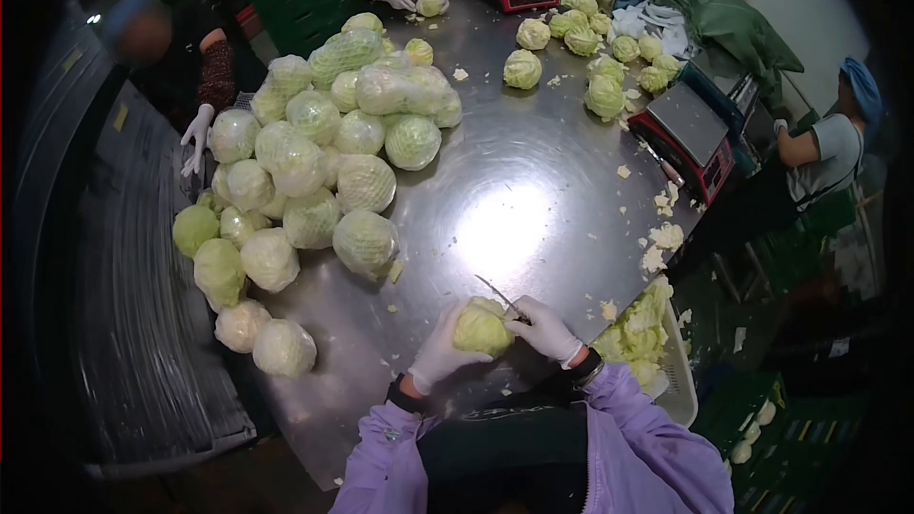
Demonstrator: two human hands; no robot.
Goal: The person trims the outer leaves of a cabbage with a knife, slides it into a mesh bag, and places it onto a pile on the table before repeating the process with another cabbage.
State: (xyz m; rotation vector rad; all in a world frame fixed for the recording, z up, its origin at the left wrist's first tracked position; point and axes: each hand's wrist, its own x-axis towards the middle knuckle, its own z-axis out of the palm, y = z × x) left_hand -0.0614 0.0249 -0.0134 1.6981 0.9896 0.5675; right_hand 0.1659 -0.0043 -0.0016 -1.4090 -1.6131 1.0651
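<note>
A small pale-green cabbage (482, 327) is held just above the near edge of the steel table. My left hand (444, 347), in a white glove, wraps round its left side. In my right hand (546, 331), gloved too, is a knife (499, 293) whose thin blade points up and to the left over the cabbage. The right fingers are closed on the handle, which is mostly hidden, and they sit close against the cabbage's right side.
Wrapped cabbages (290, 157) are heaped on the left of the table (428, 238). Unwrapped cabbages (583, 38) and red scales (687, 133) stand at the back right. Trimmed leaves (643, 328) fill a white basket (680, 371) beside my right arm. Co-workers stand around the table.
</note>
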